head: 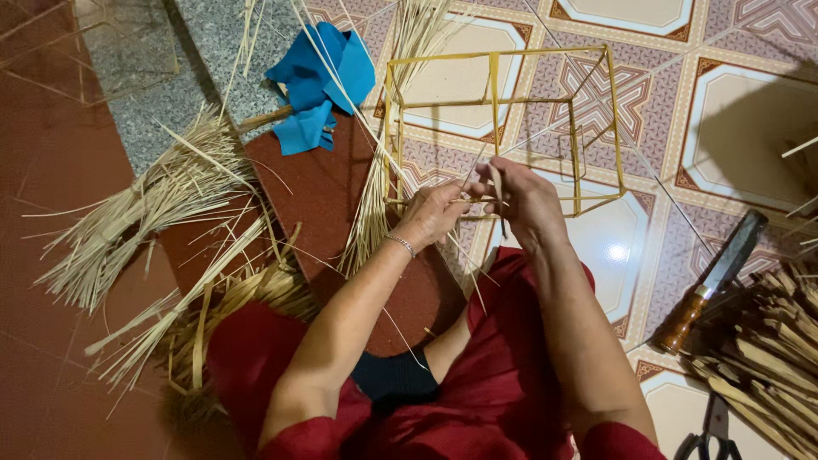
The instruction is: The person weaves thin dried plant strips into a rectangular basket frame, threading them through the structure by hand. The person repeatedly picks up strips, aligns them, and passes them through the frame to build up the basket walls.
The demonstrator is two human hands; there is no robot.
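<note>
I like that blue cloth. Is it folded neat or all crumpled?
Crumpled. The blue cloth lies bunched in uneven folds on the floor, beside the straw, with its corners sticking out.

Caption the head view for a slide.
Both hands, left hand and right hand, pinch thin strips at a yellow bamboo-strip box frame.

Home floor workplace: patterned tiles (pixel 733 128), bamboo strip heaps (pixel 145 213), knife (pixel 711 281).

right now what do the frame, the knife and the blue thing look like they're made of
Frame: thin pale-yellow strips, likely split bamboo, matte, like the loose slivers on the floor. Knife: dull grey metal blade, glossy reddish-brown handle, probably turned wood. Blue thing: soft folds and creases, so cloth, matte.
</note>
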